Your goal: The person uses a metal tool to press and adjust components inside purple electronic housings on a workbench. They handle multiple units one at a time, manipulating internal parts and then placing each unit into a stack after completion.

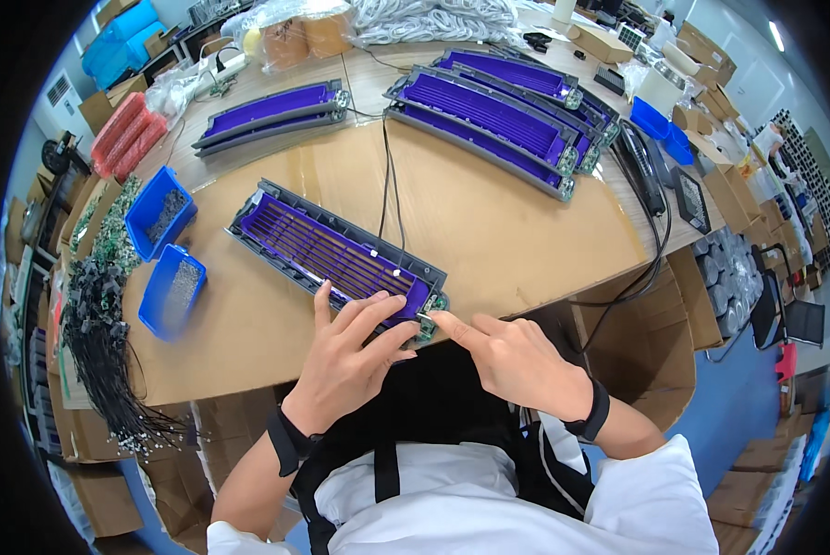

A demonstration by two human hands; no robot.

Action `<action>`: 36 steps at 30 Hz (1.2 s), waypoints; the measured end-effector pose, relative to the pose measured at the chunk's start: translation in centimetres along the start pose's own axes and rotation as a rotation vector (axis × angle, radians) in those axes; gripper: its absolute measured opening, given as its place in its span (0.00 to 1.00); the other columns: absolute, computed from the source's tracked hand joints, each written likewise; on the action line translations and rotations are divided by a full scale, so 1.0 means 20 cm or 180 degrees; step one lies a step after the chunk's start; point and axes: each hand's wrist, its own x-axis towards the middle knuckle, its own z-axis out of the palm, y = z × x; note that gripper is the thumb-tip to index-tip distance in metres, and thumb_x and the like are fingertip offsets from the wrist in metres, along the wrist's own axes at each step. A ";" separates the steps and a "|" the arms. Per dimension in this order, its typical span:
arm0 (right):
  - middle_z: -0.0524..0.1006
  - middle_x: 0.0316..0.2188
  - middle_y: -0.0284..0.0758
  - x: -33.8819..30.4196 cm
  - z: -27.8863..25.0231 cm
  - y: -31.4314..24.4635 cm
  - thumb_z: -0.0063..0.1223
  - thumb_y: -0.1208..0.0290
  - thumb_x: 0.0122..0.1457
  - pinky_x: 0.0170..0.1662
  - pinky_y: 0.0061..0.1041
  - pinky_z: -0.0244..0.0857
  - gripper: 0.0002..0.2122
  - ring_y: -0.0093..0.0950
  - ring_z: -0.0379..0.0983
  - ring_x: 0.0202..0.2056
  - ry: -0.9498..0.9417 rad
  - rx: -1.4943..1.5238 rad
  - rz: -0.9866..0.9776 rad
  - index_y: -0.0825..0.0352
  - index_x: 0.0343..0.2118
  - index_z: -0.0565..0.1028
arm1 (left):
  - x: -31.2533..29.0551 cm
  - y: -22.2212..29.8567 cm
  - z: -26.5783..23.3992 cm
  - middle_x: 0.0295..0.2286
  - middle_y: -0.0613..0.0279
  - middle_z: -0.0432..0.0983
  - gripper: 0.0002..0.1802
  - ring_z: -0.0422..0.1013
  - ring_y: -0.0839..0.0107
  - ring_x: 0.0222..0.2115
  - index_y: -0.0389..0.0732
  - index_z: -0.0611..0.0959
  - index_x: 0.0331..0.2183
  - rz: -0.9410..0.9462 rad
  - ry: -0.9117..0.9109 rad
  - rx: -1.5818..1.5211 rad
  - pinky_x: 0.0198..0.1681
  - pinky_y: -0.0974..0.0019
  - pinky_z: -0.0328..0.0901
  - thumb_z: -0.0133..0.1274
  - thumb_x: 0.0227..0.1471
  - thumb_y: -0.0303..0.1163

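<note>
A long grey housing with a purple slatted insert lies aslant on the cardboard-covered table in front of me. At its near right end sits a small green circuit board. My left hand lies over that end of the housing, its fingers bent across the purple part and near edge, holding it in place. My right hand reaches the board from the right, with the index finger pointing at it and the other fingers curled. A small shiny bit shows at that fingertip, too small to name.
Similar purple housings are stacked at the far right, and a further pair lies far left. Blue bins of small parts stand at left, beside a bundle of black wires. Black cables hang over the right edge.
</note>
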 end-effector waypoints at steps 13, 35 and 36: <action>0.67 0.21 0.33 -0.08 0.08 -0.07 0.55 0.80 0.48 0.16 0.28 0.61 0.30 0.27 0.70 0.16 0.0340 -0.0561 0.0094 0.61 0.59 0.70 | -0.01 -0.01 0.01 0.46 0.65 0.77 0.14 0.72 0.65 0.49 0.47 0.83 0.38 -0.0101 0.0145 -0.0296 0.63 0.38 0.41 0.64 0.45 0.34; 0.70 0.21 0.34 -0.01 -0.02 -0.19 0.53 0.75 0.50 0.15 0.22 0.63 0.23 0.23 0.73 0.16 -0.0146 -0.1364 0.0107 0.68 0.53 0.73 | -0.01 -0.01 0.02 0.45 0.66 0.77 0.13 0.73 0.65 0.47 0.48 0.84 0.37 -0.0084 0.0164 -0.0182 0.61 0.35 0.43 0.64 0.46 0.33; 0.71 0.21 0.34 -0.01 -0.02 -0.20 0.53 0.75 0.50 0.16 0.23 0.64 0.23 0.23 0.73 0.16 -0.0161 -0.1401 0.0096 0.68 0.53 0.73 | -0.01 -0.01 0.02 0.45 0.66 0.77 0.13 0.73 0.65 0.47 0.48 0.84 0.37 -0.0089 0.0166 -0.0194 0.61 0.35 0.43 0.64 0.46 0.33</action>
